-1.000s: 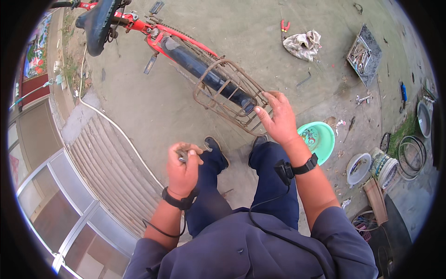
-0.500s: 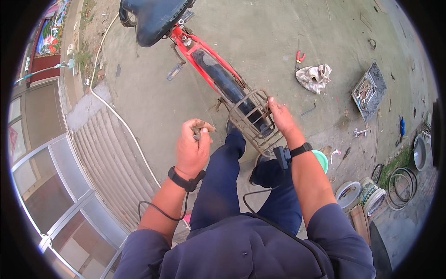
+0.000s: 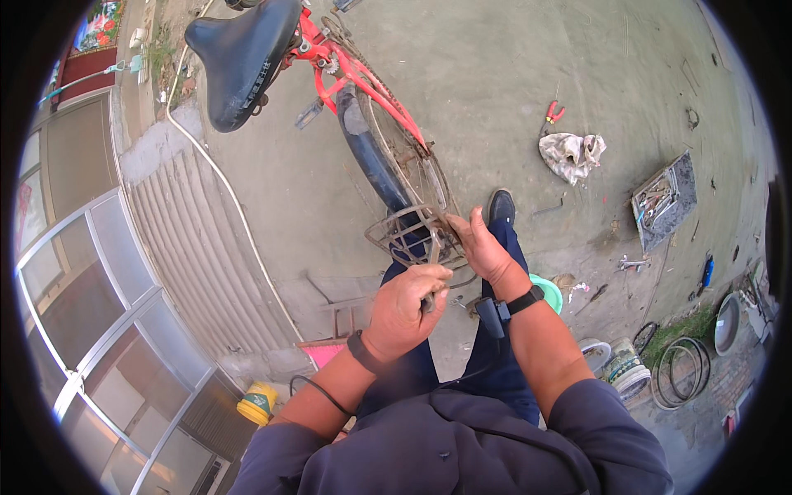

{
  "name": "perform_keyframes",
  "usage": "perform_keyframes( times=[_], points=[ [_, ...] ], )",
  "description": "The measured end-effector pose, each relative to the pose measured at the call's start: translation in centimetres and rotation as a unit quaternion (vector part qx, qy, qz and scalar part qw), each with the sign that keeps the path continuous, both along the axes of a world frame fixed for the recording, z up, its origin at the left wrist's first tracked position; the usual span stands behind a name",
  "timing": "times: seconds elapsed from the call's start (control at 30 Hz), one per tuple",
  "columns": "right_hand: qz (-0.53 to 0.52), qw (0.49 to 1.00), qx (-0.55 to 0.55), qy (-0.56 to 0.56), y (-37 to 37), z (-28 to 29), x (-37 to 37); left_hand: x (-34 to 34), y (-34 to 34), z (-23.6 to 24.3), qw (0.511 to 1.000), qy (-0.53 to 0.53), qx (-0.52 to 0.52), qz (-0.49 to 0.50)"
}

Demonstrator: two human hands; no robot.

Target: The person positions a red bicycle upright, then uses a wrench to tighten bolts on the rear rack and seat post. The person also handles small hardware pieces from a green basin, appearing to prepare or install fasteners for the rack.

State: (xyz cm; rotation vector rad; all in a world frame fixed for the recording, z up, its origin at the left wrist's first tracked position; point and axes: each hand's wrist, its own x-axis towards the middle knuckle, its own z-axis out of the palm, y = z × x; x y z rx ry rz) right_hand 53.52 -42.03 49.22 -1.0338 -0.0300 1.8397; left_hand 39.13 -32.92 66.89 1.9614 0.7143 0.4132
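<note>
A red bicycle (image 3: pixel 388 103) with a black saddle (image 3: pixel 241 66) stands in front of me, its rear fender (image 3: pixel 371 157) pointing toward me. At its back is a rusty wire rear rack (image 3: pixel 396 227). My left hand (image 3: pixel 410 304) is closed around a slim metal tool (image 3: pixel 434 247), which sticks up in front of the rack; its exact kind is unclear. My right hand (image 3: pixel 487 250) lies against the rack's right side, fingers stretched out and thumb raised apart. Both wrists wear dark straps with devices.
Right of the bicycle lie red-handled pliers (image 3: pixel 554 113), a crumpled cloth (image 3: pixel 572 157) and a grey toolbox (image 3: pixel 664 200). A green basin (image 3: pixel 548 294), buckets (image 3: pixel 627 371) and coiled hoses (image 3: pixel 681 373) are at the lower right. A pale hose (image 3: pixel 235 198) runs along the left.
My left hand has moved right to the rack with the metal tool. My right hand has loosened from the rack's bar and straightened its fingers. The bicycle has shifted left in view.
</note>
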Motion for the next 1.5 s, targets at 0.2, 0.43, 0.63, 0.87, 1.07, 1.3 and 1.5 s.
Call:
perform_keyframes(
  times=[0.2,0.43,0.63,0.87,1.07,1.3,1.5],
  points=[
    [-0.004,0.993,0.048,0.11,4.1,-0.3,4.9,6.2,5.0,-5.9,0.995,0.061,0.024,-0.081],
    [-0.014,0.987,-0.161,-0.022,6.1,2.2,0.8,1.8,6.0,-7.4,0.969,0.103,0.017,-0.223],
    [-0.038,0.988,-0.123,-0.08,7.0,1.3,1.0,0.1,10.7,-6.4,0.979,0.116,0.059,-0.158],
    [-0.058,0.985,-0.16,-0.02,7.4,0.8,1.3,1.7,12.1,-5.9,0.98,0.155,0.125,-0.018],
    [-0.087,0.98,-0.179,-0.004,7.6,1.8,1.6,0.6,14.0,-8.3,0.961,0.26,0.063,-0.062],
    [-0.151,0.954,-0.247,0.077,6.3,-3.6,6.1,0.7,12.6,-13.7,0.971,0.226,0.076,-0.032],
    [0.111,0.932,-0.194,-0.285,8.9,-15.8,10.6,0.6,13.1,-17.5,0.97,0.234,0.061,-0.018]
  ],
)
